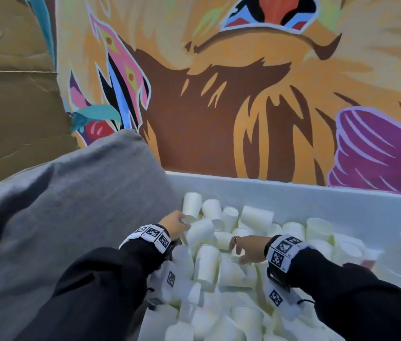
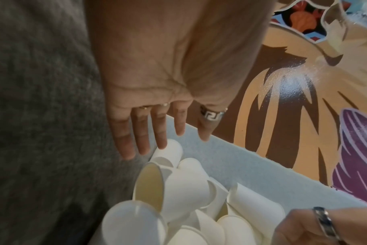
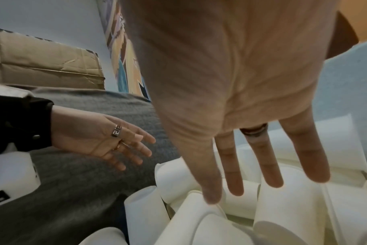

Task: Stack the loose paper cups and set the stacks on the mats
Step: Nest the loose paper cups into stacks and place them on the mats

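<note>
A heap of loose white paper cups [image 1: 229, 244] lies jumbled on a pale surface, most on their sides. My left hand [image 1: 175, 223] hovers at the heap's far left, fingers straight and spread, its fingertips [image 2: 161, 145] just above a tipped cup [image 2: 170, 153]. My right hand [image 1: 248, 248] is held over the middle of the heap, its straight fingers [image 3: 233, 179] pointing down at the cups [image 3: 287, 207] and holding nothing. No mat shows in any view.
A grey cushion [image 1: 66, 217] rises along the left of the cups. A pale wall edge [image 1: 293, 190] runs behind them under a painted mural [image 1: 243, 94]. Brown cardboard [image 1: 10, 94] stands at the far left.
</note>
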Available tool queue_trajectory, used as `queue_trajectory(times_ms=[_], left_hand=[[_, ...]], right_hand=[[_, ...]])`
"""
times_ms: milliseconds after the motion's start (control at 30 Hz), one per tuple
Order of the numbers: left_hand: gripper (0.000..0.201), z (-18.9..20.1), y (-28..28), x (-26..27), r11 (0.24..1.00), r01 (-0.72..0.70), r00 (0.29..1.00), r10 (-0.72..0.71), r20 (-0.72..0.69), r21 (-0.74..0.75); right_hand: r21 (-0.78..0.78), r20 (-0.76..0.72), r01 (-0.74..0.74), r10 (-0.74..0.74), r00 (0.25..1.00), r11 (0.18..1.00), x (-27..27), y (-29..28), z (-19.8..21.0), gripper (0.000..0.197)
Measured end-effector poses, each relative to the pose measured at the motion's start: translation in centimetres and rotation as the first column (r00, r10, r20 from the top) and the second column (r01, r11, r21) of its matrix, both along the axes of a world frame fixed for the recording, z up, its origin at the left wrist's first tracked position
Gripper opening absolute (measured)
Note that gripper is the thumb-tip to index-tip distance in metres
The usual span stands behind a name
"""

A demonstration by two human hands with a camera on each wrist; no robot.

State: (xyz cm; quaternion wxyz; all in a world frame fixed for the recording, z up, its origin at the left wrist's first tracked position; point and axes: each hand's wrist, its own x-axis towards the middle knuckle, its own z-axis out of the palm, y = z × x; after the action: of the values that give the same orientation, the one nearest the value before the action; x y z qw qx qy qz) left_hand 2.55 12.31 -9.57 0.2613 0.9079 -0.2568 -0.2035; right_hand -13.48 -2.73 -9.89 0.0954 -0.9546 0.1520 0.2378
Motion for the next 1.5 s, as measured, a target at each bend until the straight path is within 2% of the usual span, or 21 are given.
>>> queue_trajectory(times_ms=[267,400,567,667,767,900,1000,1167,1300,1500], left_hand=[[0.052,-2.8,-0.5,1.3,0.998,-0.045,0.998,0.046,-0.044,0.033],[0.05,-3.8,-1.5,1.9,0.997,-0.073,0.994,0.072,-0.084,-0.005],[0.047,-4.3,-1.9,2.5,0.994,-0.108,0.992,0.106,-0.062,-0.022],[0.05,-4.3,-2.2,3.1,0.986,-0.14,0.985,0.13,-0.11,-0.092],[0.043,-4.0,-2.2,3.3,0.97,-0.177,0.977,0.154,-0.145,-0.169],[0.036,-3.0,-1.9,3.2,0.948,-0.17,0.977,0.128,-0.168,-0.27],[0.034,-1.4,-1.4,2.9,0.914,-0.165,0.977,0.099,-0.19,-0.371],[0.032,1.7,-0.6,1.2,0.818,-0.185,0.966,0.048,-0.255,-0.544],[0.034,3.4,-0.5,-0.4,0.802,-0.115,0.964,-0.052,-0.26,-0.586],[0.03,4.8,-0.5,-2.2,0.781,0.0,0.927,-0.234,-0.293,-0.624]], right_hand=[[-0.002,-0.132,0.059,-0.058,0.99,0.998,1.1,0.5,-2.8,0.074],[-0.037,-0.177,0.062,-0.068,0.982,0.997,1.4,0.5,-3.7,0.082],[-0.051,-0.231,0.013,-0.024,0.973,0.999,1.8,0.7,-4.3,0.087],[-0.061,-0.242,-0.018,0.003,0.97,0.998,1.8,0.6,-4.2,0.085],[-0.076,-0.238,-0.056,0.036,0.971,0.996,1.9,0.3,-3.7,0.083],[-0.033,-0.143,0.011,-0.016,0.99,0.999,1.9,-1.0,-2.2,0.083],[0.037,0.016,0.078,-0.078,0.997,0.996,1.4,-2.3,-0.4,0.083],[0.16,0.307,0.188,-0.229,0.924,0.969,0.9,-4.4,2.7,0.082],[0.233,0.459,0.165,-0.258,0.85,0.958,1.0,-4.4,4.2,0.086],[0.299,0.557,0.067,-0.232,0.797,0.952,2.0,-1.7,4.9,0.088]])
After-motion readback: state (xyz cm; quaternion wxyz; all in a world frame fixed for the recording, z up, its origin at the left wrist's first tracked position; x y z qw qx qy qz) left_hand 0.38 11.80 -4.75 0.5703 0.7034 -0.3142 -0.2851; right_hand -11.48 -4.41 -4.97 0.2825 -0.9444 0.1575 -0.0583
